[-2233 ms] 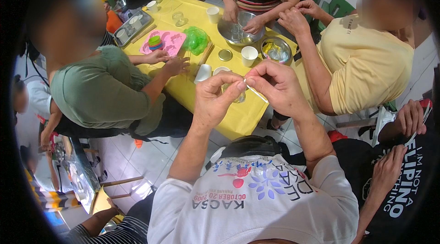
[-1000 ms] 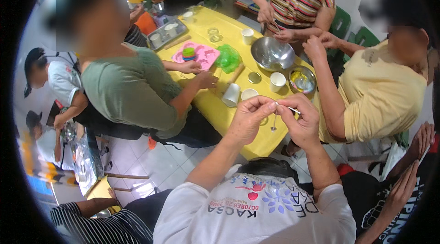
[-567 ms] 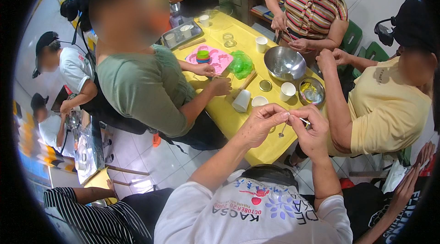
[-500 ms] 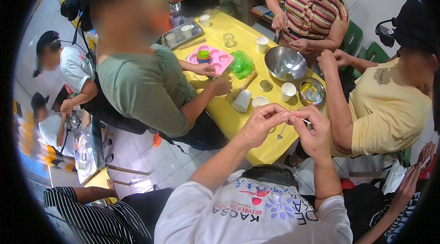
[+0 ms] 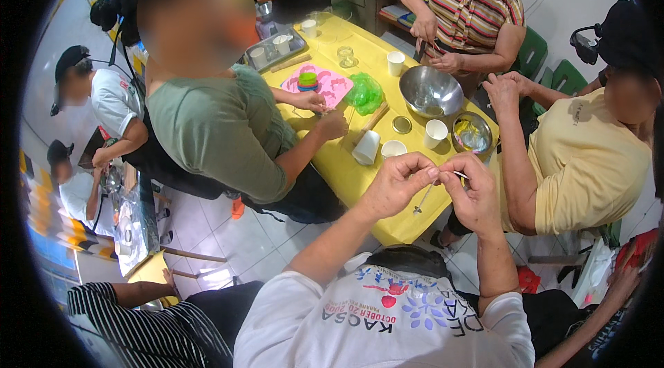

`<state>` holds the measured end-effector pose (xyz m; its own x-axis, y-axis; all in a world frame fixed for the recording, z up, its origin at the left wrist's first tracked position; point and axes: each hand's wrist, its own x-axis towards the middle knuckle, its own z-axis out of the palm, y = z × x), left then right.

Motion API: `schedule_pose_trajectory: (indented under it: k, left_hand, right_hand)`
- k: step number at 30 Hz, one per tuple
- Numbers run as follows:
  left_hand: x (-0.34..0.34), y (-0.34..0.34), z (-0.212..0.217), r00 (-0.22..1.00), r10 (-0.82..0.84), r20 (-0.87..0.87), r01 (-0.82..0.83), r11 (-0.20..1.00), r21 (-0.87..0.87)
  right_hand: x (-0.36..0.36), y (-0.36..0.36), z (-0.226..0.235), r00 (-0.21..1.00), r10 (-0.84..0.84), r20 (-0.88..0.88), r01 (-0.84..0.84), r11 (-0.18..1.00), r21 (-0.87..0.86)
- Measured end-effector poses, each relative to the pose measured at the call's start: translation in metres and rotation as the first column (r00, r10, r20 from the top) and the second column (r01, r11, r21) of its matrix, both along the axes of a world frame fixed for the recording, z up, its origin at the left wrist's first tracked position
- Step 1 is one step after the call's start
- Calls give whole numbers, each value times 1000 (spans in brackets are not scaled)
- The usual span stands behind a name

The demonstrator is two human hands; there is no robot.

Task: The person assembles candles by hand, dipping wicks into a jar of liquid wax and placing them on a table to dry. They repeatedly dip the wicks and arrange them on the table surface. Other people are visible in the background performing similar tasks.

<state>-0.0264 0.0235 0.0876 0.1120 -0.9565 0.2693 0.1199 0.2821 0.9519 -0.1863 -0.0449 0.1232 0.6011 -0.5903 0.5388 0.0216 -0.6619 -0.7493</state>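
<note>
Both my hands are raised together above the near corner of a yellow table (image 5: 356,185). My left hand (image 5: 395,185) and my right hand (image 5: 472,196) each pinch a thin pale stick (image 5: 423,196) that slants down to the left between them. Its lower tip hangs free below my left fingers. On the table just beyond my hands stand a white paper cup (image 5: 436,133), a small metal bowl (image 5: 472,134) and a cup lying on its side (image 5: 366,148).
A large metal bowl (image 5: 431,91), a green plastic bag (image 5: 365,93), a pink mould tray (image 5: 325,84) and a metal tray with cups (image 5: 277,50) sit farther back. A person in a green shirt (image 5: 214,133) leans in at left, one in yellow (image 5: 588,160) at right, one in stripes (image 5: 470,15) opposite.
My hands have come closer together on the stick and stay pinched on it. The view has swung, so the table now sits farther right and higher in the picture.
</note>
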Motion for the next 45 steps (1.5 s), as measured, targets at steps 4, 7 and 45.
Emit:
schedule_pose_trajectory:
  k: [4,7,45]
  left_hand:
    - [10,1,3,993,-96,-71,102,991,85]
    - [12,-2,4,989,-102,-104,108,992,61]
    - [14,-2,-8,975,83,207,-54,988,-144]
  right_hand:
    - [3,5,-3,998,20,53,-23,998,57]
    - [4,4,-1,999,5,36,-5,1000,10]
    - [3,-14,9,986,38,-162,-76,969,-237]
